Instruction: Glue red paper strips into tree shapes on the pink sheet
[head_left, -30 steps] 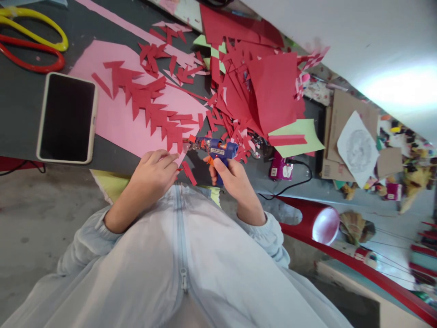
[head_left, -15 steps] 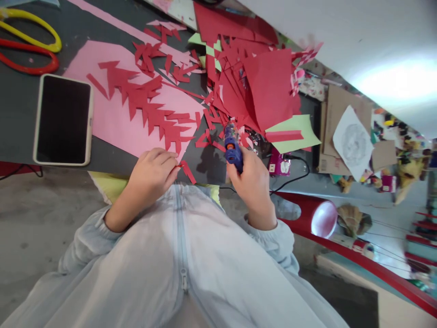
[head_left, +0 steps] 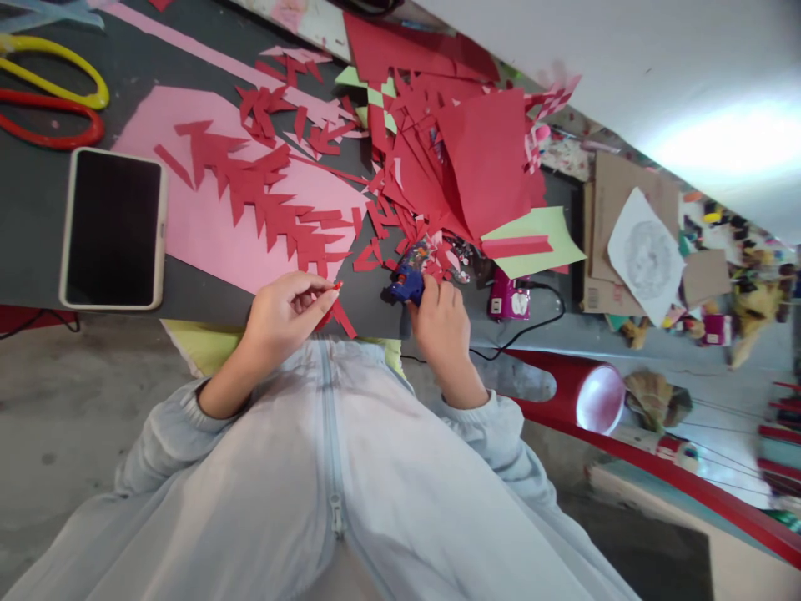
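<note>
At the table's front edge, my left hand (head_left: 289, 313) pinches a small piece of red paper (head_left: 339, 285) between thumb and fingers. Another red paper strip (head_left: 344, 319) sticks out just below those fingertips. My right hand (head_left: 443, 321) has its fingers closed at the handle of a blue glue gun (head_left: 408, 280), which is tipped on its side low at the tabletop, its nozzle end by the red scraps. Left of centre lies a pink paper sheet (head_left: 213, 242) bearing a row of overlapping red pointed paper pieces (head_left: 250, 188).
A phone (head_left: 113, 229) and scissors with yellow and red handles (head_left: 88, 138) lie at left. Red sheets and scraps (head_left: 488, 159) pile up at the back centre. Right of my right hand sit a purple power adapter (head_left: 509, 296) with a black cord, and cardboard (head_left: 632, 217).
The glue gun has come down and left, turning from upright onto its side, with my right hand. My left hand has turned slightly and lifted the small red piece.
</note>
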The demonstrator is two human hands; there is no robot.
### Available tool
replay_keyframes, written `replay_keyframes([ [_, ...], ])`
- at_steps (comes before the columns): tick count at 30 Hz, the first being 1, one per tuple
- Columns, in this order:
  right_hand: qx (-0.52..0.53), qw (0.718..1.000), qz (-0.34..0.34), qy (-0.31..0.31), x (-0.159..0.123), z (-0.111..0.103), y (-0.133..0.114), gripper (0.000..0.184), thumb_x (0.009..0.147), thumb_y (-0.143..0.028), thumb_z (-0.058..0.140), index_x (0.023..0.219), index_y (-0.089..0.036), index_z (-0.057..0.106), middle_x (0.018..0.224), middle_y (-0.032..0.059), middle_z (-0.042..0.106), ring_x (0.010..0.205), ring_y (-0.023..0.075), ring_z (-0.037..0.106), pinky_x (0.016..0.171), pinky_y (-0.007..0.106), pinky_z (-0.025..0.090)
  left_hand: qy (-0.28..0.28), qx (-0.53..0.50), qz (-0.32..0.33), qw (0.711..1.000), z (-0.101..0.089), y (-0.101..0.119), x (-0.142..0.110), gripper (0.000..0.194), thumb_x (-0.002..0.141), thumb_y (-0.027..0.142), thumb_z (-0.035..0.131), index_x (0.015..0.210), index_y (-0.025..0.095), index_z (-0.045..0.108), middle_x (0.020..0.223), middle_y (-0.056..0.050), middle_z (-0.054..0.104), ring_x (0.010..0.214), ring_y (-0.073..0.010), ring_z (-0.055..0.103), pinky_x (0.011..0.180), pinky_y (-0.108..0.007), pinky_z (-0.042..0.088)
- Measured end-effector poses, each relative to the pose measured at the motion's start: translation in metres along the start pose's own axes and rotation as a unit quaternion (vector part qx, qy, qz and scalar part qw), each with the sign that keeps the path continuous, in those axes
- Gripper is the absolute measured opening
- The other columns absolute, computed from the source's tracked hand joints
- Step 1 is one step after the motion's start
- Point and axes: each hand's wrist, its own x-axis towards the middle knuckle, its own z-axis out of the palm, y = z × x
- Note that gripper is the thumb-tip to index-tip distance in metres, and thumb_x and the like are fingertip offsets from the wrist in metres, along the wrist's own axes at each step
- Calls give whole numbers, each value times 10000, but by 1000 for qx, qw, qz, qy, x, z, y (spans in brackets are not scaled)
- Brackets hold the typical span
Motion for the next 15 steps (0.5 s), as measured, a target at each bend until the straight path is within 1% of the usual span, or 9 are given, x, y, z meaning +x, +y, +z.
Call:
replay_keyframes([
  [3,16,1000,-14,-9,-1,-12,-3,546,991,-404,471,1373,-18,530,1033,224,610,955,340,560,797,456,483,7,-141,-71,987,5,1,3,315,803,481,732,861,172,743,826,-47,750,717,-141,652,645,-255,522],
  [5,74,997,-21,28,0,-27,-8,521,1000,-442,458,1350,-70,563,1032,198,618,964,325,568,830,459,485,5,-188,-98,977,7,2,4,342,759,506,778,823,173,740,815,-45,746,724,-144,659,661,-261,533],
  [6,129,990,-34,50,2,-36,-12,476,1010,-441,443,1316,-108,591,1008,168,626,951,302,578,846,447,490,2,-204,-108,973,8,3,5,353,740,514,797,812,172,740,806,-42,743,714,-140,655,656,-260,533],
  [7,196,977,-52,62,5,-44,-17,419,1020,-429,430,1260,-146,623,949,127,631,913,271,589,843,422,499,0,-219,-115,969,9,4,5,364,721,519,812,803,171,740,791,-39,738,695,-134,648,643,-255,531],
  [9,331,939,-85,50,13,-57,-31,320,1025,-405,448,1131,-200,671,824,48,616,758,196,583,762,350,510,-2,-247,-129,960,11,5,6,381,689,522,839,793,169,738,746,-24,720,644,-113,628,602,-236,518],
  [10,381,919,-93,47,17,-61,-39,280,1015,-400,483,1079,-214,682,798,29,616,723,176,577,733,328,509,-1,-262,-137,955,12,6,7,389,674,520,851,786,167,734,714,-12,706,614,-102,615,578,-224,510],
  [12,461,881,-99,36,25,-64,-52,235,971,-398,574,1066,-213,683,812,18,644,728,159,598,717,308,518,0,-291,-156,944,15,8,7,406,640,512,879,771,164,717,654,11,675,560,-86,597,543,-206,498],
  [13,491,866,-93,20,27,-63,-58,233,942,-404,618,1065,-216,679,818,12,659,731,155,612,714,304,528,0,-305,-166,938,17,8,7,417,624,509,891,764,162,707,635,19,666,542,-83,595,534,-202,498],
  [15,527,846,-78,-12,31,-58,-67,247,894,-394,680,1067,-218,675,870,15,697,765,157,646,732,308,548,-1,-330,-180,927,19,9,7,443,603,514,904,758,160,688,627,20,668,532,-87,609,543,-206,517],
])
